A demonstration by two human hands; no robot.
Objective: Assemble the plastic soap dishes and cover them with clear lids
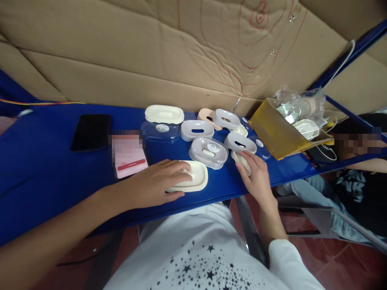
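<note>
"How many pieces lie on the tabletop (45, 177)?"

"Three uncovered grey holders (197, 131), each with a slot, plus a covered holder (208, 154) under a clear lid. One peach holder (206, 114) is at the back, partly hidden. I count three more clear lids (163, 134): one by the rear cream tray (164, 114), two near the yellow box (273, 139)."

"And the phones?"

"Two: a black phone (90, 133), and a phone with a pink screen (129, 153) nearer the left arm."

"How are the hands placed?"

"The left hand (171, 179) comes in from the left, palm down, forearm stretched low over the tabletop. The right hand (255, 173) reaches up from the near edge, wrist bent, fingers pointing left."

"What about each grip?"

"The left is partly curled, grasping the front cream tray (198, 177) near the front edge: fingers over its hollow, thumb along its near side. The right is half open, fingers and thumb touching a small cream piece (242, 160) just in front of a grey holder. I cannot tell whether it is clenched on that piece."
</note>
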